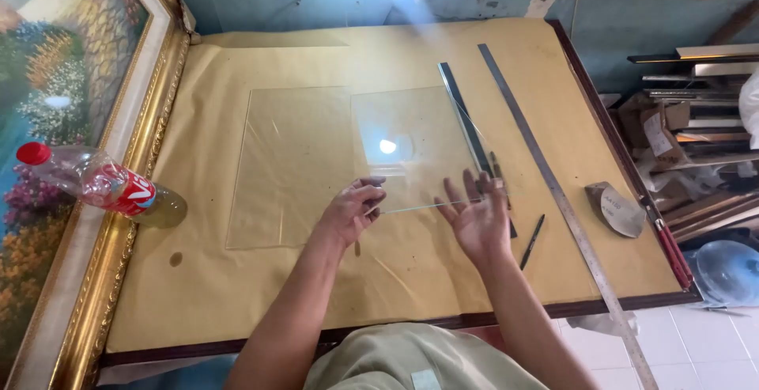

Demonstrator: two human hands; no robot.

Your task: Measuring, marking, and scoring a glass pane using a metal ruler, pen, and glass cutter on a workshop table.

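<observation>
**Two hands on a glass sheet over a paper-covered surface**

The surface (237,295) is covered with tan paper and has a dark wooden edge. Near its centre the left hand (352,212) pinches the near edge of a small glass sheet (411,149) with curled fingers. The right hand (478,216) is open, palm up, supporting the same edge. A larger glass sheet (292,164) lies flat at 9 o'clock from it. Two long metal rulers (545,176) lie at 3 o'clock. A plastic bottle (103,184) rests on a gold picture frame (118,224) at the left. The wall behind is blue.

Clear glass pane (411,149) over tan paper (237,295), gold ornate frame (118,224), red-capped bottle (103,184), silver ruler (553,192).
</observation>
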